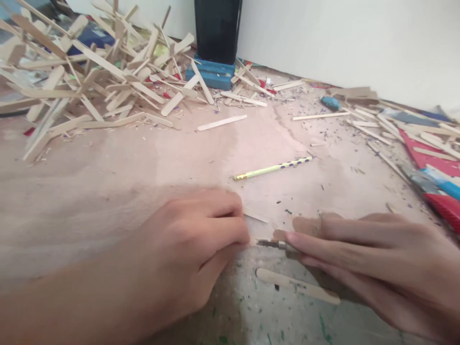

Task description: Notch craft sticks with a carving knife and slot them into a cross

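Observation:
My left hand (201,235) is closed, its fingertips pressed down on a craft stick (253,240). Only a short pale end of that stick shows; the rest is hidden under the fingers. In my right hand (366,258) is a craft knife (268,243), gripped near its metal collar. The blade points left and meets the stick's end, close to the left fingertips. Just behind the fingertips lies a thin wood strip (256,215). A round-ended craft stick (298,286) with dark marks rests on the surface below the knife.
A yellow pencil with dark spots (275,168) lies beyond my hands, with a loose stick (223,122) behind it. A large heap of craft sticks (108,72) fills the back left. At the back stands a black object (218,31) on a blue base (212,74). Red material (431,160) lies right.

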Available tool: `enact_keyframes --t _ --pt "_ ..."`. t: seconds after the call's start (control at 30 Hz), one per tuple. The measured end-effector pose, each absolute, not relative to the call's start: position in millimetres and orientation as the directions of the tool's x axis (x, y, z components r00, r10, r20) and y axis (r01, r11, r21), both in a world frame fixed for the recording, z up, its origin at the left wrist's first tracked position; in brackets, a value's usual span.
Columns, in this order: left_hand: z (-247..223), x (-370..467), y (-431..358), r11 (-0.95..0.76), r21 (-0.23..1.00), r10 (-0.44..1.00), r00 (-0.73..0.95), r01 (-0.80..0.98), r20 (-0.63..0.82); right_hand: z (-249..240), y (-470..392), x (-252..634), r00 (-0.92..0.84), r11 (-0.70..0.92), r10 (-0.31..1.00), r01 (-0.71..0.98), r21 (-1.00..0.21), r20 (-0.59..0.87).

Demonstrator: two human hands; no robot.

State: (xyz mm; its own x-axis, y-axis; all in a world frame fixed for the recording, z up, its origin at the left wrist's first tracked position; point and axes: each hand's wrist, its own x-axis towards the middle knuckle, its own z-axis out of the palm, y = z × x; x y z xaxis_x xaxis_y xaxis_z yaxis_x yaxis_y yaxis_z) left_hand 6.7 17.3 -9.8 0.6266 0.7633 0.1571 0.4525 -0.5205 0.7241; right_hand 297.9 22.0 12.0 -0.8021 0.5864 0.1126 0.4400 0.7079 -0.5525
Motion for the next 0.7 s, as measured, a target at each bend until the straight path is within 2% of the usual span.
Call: enact_keyframes --t 0.13,0.2,0.37,0.57,0.7 --pt "-9.8 5.8 16.9 -0.528 0.715 0.762 0.627 0.458 0.16 9.7 25.6 307.0 -0.861 0.815 0.497 0.418 -0.401 0.112" --pt "-9.8 5.9 16.9 -0.526 0.718 0.764 0.624 0.456 0.164 9.9 25.1 312.6 -0.877 0.835 0.47 0.408 -0.371 0.094" --pt "-9.4 6.7 16.9 -0.524 0.724 0.762 0.626 0.449 0.163 8.3 20.1 322.6 -0.888 0.839 0.457 0.412 -0.355 0.051" --pt "-10.1 5.5 17.7 -0.525 0.721 0.761 0.628 0.452 0.16 3.3 19.0 322.1 -0.855 0.803 0.511 0.437 -0.406 0.09" --pt "-10.2 6.0 18.4 -0.53 0.718 0.759 0.63 0.451 0.165 6.8 22.1 319.4 -0.876 0.84 0.474 0.42 -0.343 0.087"
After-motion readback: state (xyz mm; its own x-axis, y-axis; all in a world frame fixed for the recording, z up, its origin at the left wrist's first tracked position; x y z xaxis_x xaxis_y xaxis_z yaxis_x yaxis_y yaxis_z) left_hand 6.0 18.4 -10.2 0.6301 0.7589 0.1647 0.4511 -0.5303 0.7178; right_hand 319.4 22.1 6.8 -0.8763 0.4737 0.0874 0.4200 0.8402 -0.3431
